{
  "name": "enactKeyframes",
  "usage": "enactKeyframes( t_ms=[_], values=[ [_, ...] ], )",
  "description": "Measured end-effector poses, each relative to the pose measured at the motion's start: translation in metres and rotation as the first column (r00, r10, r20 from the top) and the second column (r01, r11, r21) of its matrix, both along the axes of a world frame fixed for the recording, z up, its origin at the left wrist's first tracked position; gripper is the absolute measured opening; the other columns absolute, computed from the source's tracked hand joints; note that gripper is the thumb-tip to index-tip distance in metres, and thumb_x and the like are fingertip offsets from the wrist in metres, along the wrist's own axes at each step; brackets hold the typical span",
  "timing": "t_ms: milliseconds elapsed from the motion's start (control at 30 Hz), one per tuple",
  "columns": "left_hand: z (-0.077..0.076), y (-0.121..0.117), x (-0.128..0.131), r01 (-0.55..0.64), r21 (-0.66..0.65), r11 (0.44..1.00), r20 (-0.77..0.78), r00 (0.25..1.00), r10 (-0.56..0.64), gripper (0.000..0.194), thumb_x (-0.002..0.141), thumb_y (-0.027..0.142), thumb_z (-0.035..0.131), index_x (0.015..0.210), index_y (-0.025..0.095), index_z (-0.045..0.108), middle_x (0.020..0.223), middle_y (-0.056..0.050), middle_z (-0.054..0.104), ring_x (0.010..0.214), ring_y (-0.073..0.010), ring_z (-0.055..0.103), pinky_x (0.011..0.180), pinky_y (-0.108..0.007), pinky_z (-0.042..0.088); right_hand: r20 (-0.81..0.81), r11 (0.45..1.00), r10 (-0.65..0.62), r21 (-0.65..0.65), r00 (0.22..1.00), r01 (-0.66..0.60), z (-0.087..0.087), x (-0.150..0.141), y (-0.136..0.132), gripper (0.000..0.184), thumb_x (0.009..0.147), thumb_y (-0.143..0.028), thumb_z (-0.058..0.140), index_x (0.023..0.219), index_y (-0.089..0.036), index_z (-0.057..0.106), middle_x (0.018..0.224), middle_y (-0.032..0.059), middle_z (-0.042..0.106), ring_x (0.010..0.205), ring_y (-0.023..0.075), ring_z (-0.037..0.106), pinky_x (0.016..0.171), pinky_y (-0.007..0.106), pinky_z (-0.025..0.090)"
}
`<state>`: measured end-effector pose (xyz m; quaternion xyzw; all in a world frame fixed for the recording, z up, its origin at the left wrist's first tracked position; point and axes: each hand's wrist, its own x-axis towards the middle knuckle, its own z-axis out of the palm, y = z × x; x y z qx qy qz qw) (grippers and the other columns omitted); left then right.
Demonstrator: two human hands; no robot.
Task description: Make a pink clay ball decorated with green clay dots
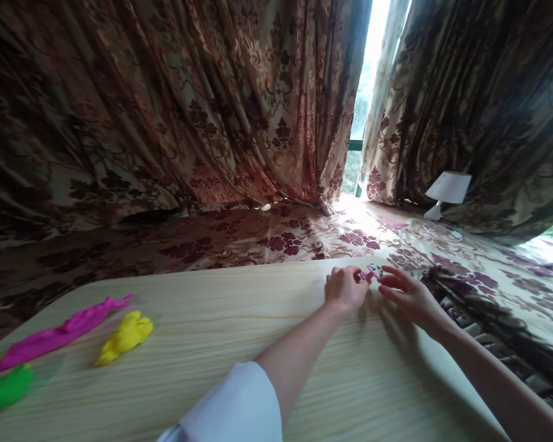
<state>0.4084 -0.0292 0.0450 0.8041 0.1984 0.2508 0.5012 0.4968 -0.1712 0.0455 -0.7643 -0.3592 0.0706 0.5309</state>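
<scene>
Near the table's far right edge, both hands meet around a small pink clay piece with green dots [372,272]. My left hand [345,288] is closed, its thumb and fingertips pinching the piece's left end. On the other side, my right hand [408,298] has its fingertips bent at the piece's dotted right end, appearing to grip it there. The fingers hide part of the piece, so its full shape cannot be made out.
On the left of the pale wooden table [203,344] lie a long magenta clay strip [59,336], a yellow clay lump [126,337] and a green clay lump [9,388]. Beyond are a patterned cloth ledge [281,239], curtains [258,110] and a white lamp [448,187].
</scene>
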Motion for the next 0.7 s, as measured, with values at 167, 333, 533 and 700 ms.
enactKeyframes(
  t_ms=[167,333,533,700],
  values=[
    [-0.001,0.003,-0.009,-0.052,0.280,0.959,-0.054,0.996,0.070,0.022,0.071,0.035,0.063,0.087,0.022,0.069,0.105,-0.011,0.059,0.109,-0.0312,0.043,0.094,-0.044,0.033,0.024,1.000,0.003,-0.010,1.000,-0.003,-0.004,-0.001,0.004,0.048,0.072,-0.040,0.066,0.114,-0.019,0.058,0.096,0.0097,0.069,0.091,0.0271,0.064,0.081,0.044,0.051],
    [-0.003,0.007,-0.014,-0.032,0.423,0.906,-0.098,0.992,0.081,0.026,0.074,0.041,0.060,0.085,0.020,0.069,0.102,-0.012,0.057,0.105,-0.0300,0.044,0.092,-0.043,0.036,0.056,1.000,0.006,-0.031,0.998,-0.004,-0.007,-0.003,0.007,0.038,0.071,-0.039,0.065,0.104,-0.019,0.065,0.099,0.0104,0.069,0.092,0.0282,0.064,0.081,0.043,0.051],
    [0.002,0.009,-0.019,-0.001,0.485,0.875,-0.121,0.990,0.068,0.032,0.074,0.042,0.059,0.088,0.016,0.069,0.103,-0.015,0.058,0.101,-0.0318,0.049,0.087,-0.043,0.040,0.071,0.997,-0.024,-0.068,0.997,0.029,-0.004,-0.006,0.003,0.038,0.072,-0.039,0.063,0.104,-0.019,0.065,0.098,0.0106,0.070,0.091,0.0285,0.065,0.080,0.042,0.052],
    [0.028,0.028,-0.077,0.023,0.513,0.858,-0.116,0.992,0.043,0.037,0.074,0.036,0.060,0.103,0.015,0.065,0.107,-0.012,0.059,0.103,-0.0288,0.052,0.090,-0.038,0.040,0.093,0.991,-0.101,-0.082,0.990,0.109,0.012,-0.003,-0.017,0.038,0.074,-0.039,0.059,0.106,-0.018,0.064,0.101,0.0114,0.070,0.093,0.0277,0.065,0.081,0.040,0.050]
  ],
)
